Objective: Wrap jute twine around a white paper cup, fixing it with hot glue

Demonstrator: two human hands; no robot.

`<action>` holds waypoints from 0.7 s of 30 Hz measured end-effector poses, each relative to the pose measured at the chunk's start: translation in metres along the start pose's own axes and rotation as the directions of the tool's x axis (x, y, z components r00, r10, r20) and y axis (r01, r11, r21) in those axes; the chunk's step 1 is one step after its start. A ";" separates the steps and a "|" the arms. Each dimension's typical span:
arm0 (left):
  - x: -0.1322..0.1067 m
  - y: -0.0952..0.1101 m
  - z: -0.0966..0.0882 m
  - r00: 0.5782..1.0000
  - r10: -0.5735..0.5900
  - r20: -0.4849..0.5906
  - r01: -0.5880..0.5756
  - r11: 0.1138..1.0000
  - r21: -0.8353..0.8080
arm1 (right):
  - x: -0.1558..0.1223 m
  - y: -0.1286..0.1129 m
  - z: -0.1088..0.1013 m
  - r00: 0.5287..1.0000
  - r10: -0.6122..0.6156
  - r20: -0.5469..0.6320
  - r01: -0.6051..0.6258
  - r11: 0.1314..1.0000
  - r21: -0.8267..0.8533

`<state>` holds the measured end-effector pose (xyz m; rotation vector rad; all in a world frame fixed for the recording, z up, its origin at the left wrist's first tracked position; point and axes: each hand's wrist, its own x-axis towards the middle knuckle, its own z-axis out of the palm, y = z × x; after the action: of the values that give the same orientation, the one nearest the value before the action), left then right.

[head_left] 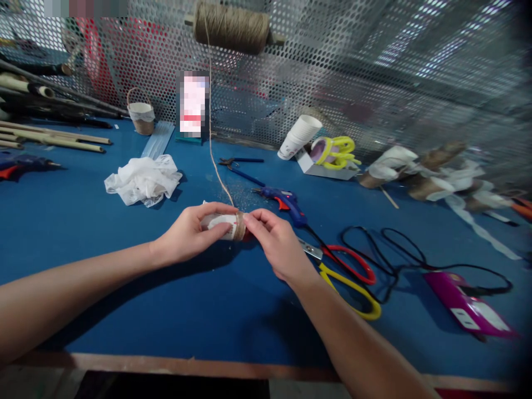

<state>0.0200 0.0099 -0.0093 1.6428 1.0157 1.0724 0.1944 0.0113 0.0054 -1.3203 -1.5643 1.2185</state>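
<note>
My left hand is closed around a white paper cup lying on its side, thumb in front and fingers behind. A band of brown twine circles the cup near its right end. My right hand pinches that end, thumb and fingertips against the twine band; its fingers partly hide the end. From the cup a single strand of twine runs up to a large twine spool on a rod at the mesh wall. Just beyond my right hand lies a blue glue gun.
Scissors with red and yellow handles lie beside my right forearm, near a black cord and a purple power strip. Pliers, crumpled white material, stacked cups and a small twine-wrapped basket stand farther back.
</note>
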 end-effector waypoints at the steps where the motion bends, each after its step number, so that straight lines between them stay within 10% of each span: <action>1: 0.000 0.000 0.000 1.000 -0.010 0.005 0.011 1.000 -0.007 | 0.000 0.000 0.000 1.000 -0.005 0.002 0.005 1.000 -0.008; 11: -0.001 0.002 0.001 0.999 -0.035 0.024 0.036 0.999 -0.002 | -0.003 0.000 0.002 0.997 -0.076 0.014 0.077 0.982 -0.170; 21: 0.004 0.000 -0.001 0.975 -0.221 -0.032 0.192 0.903 -0.385 | -0.009 -0.001 0.011 0.977 -0.213 -0.018 0.199 0.937 -0.288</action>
<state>0.0198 0.0137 -0.0079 1.1622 0.9369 1.1125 0.1853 -0.0002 0.0040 -1.3112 -1.8425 0.8482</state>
